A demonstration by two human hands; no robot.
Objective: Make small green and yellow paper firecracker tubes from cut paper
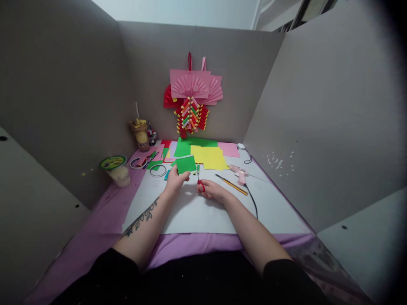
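A small green paper piece [186, 164] with a pale strip along its upper edge is pinched in my left hand [176, 179], held above the white sheet. My right hand [211, 189] has its fingers in the red handles of a pair of scissors [202, 186]. The scissors' blades point away from me, just right of the green paper. A narrow green strip [198, 168] shows at the blades; whether it is cut loose I cannot tell. Right of my right hand lies a yellow and black pencil-like tool [232, 184].
A pink glue gun [241, 174] with a black cord lies at the right. Yellow sheets [213, 158] and a green sheet [203, 143] lie at the back. Tape rings [158, 170], a lidded cup [117, 171] and a drink cup [141, 135] stand left. Paper fans [190, 84] hang on the grey partition.
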